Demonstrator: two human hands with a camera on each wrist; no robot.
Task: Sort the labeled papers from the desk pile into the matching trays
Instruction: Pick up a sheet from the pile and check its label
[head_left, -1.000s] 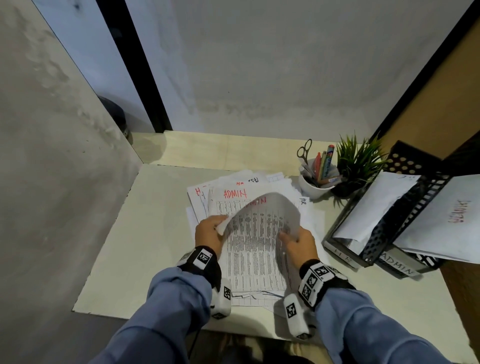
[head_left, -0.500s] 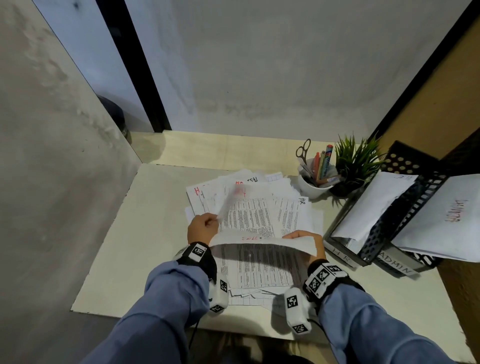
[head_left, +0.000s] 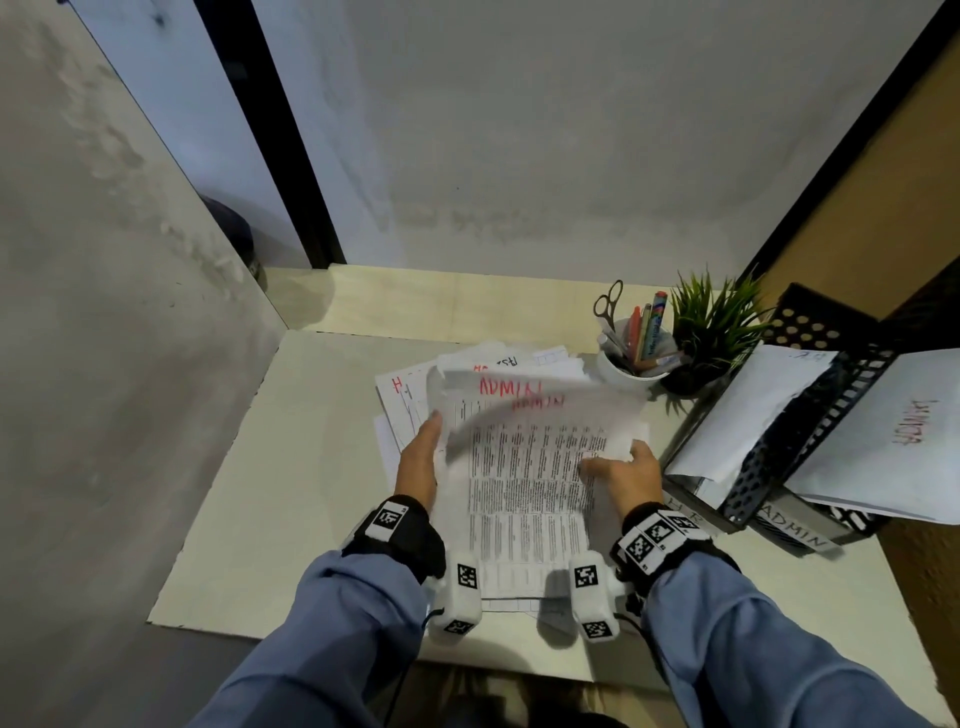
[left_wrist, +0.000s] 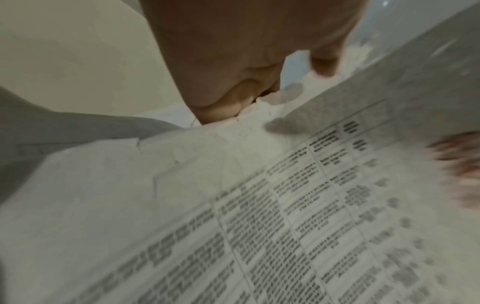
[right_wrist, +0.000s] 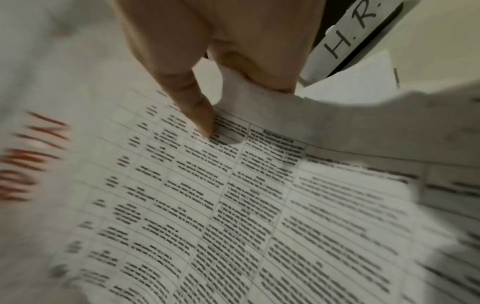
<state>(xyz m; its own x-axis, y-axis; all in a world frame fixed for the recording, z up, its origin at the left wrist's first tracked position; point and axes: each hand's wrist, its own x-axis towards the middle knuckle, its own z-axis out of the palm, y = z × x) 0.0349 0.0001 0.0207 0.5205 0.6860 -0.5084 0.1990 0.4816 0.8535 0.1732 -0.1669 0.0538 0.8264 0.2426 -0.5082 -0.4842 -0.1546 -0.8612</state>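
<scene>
A pile of printed papers (head_left: 410, 400) lies mid-desk. On top, a table-printed sheet headed ADMIN in red (head_left: 524, 467) is lifted and blurred with motion, its far end curled up. My left hand (head_left: 423, 452) holds its left edge, and the left wrist view shows the hand (left_wrist: 275, 88) at that edge of the sheet (left_wrist: 259, 205). My right hand (head_left: 618, 467) pinches the right edge; in the right wrist view the thumb (right_wrist: 202, 121) presses the print and the fingers curl under the margin. Black mesh trays labelled H.R. (head_left: 685, 514) and ADMIN (head_left: 795, 530) stand at the right, each with white sheets in it.
A white cup with scissors and pens (head_left: 628, 353) and a small potted plant (head_left: 711, 332) stand behind the pile, next to the trays. Walls close the desk (head_left: 291, 493) on the left and back. Bare desk surface lies left of the pile.
Half a second ago the top sheet was folded down toward me, baring an HR sheet below. It has now swung back up and away, showing its ADMIN heading. Both hands moved slightly forward.
</scene>
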